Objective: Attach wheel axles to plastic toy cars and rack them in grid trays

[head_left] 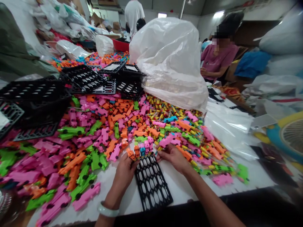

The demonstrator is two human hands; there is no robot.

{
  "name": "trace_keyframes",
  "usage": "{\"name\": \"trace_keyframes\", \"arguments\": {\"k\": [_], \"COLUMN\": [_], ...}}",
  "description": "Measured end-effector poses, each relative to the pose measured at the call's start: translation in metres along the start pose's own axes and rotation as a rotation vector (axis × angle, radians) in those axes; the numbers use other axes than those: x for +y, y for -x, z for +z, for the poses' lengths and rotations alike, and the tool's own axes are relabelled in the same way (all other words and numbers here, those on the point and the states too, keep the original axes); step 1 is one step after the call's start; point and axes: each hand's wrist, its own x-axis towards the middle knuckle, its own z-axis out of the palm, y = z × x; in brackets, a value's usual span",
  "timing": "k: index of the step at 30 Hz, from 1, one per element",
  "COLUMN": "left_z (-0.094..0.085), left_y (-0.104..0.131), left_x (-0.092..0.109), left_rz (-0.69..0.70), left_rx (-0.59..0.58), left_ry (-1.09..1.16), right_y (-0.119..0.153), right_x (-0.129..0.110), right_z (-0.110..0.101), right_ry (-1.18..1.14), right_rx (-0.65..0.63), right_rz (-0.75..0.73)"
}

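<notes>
A black plastic grid tray (155, 186) lies on the white table between my hands. Several small toy vehicles, including a blue one (142, 150), stand upright in a row along its far end. My left hand (126, 168) is closed at the tray's far left corner, its fingers gripping an orange toy truck (131, 154). On the other side my right hand (174, 157) pinches a pink toy truck (167, 140). A small yellow piece shows by those fingertips; I cannot tell whether it is attached to the pink truck.
Loose toy trucks (80, 164) in pink, orange and green heap up on the left. Small yellow-and-red pieces (163, 108) spill from a big plastic bag (170, 56). Black trays (35, 91) are stacked back left. A fan (292, 135) stands right; a person (219, 58) works beyond.
</notes>
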Motion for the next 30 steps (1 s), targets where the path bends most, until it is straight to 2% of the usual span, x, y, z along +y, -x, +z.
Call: {"name": "trace_keyframes", "arguments": {"k": [3,9,13,15,20,25,27,30], "left_z": [0.0,0.001,0.001,0.002,0.003,0.003,0.003,0.003], "left_y": [0.0,0.001,0.001,0.001,0.001,0.0,0.002,0.008], "left_x": [0.0,-0.001,-0.003,-0.004,-0.007,-0.006,-0.005,-0.001], "left_rz": [-0.007,0.001,0.03,0.019,-0.002,0.034,0.039,0.006], "left_rx": [-0.003,0.003,0.0,-0.021,-0.033,0.034,0.046,0.069], "left_ry": [-0.008,-0.028,-0.025,-0.032,-0.044,-0.049,-0.056,-0.072], "right_y": [-0.005,-0.021,-0.023,-0.024,-0.026,-0.022,-0.021,-0.026], "right_x": [0.007,0.029,0.027,0.023,0.017,0.015,0.008,-0.013], "right_z": [0.002,0.008,-0.002,-0.005,0.001,0.0,-0.006,-0.013], "right_ry": [0.075,0.181,0.353,0.438,0.597,0.641,0.714,1.073], "right_rx": [0.079,0.093,-0.021,-0.072,-0.079,-0.118,-0.053,0.247], "right_rz": [-0.033,-0.083,-0.08,-0.133,-0.323,-0.29,-0.318,-0.401]}}
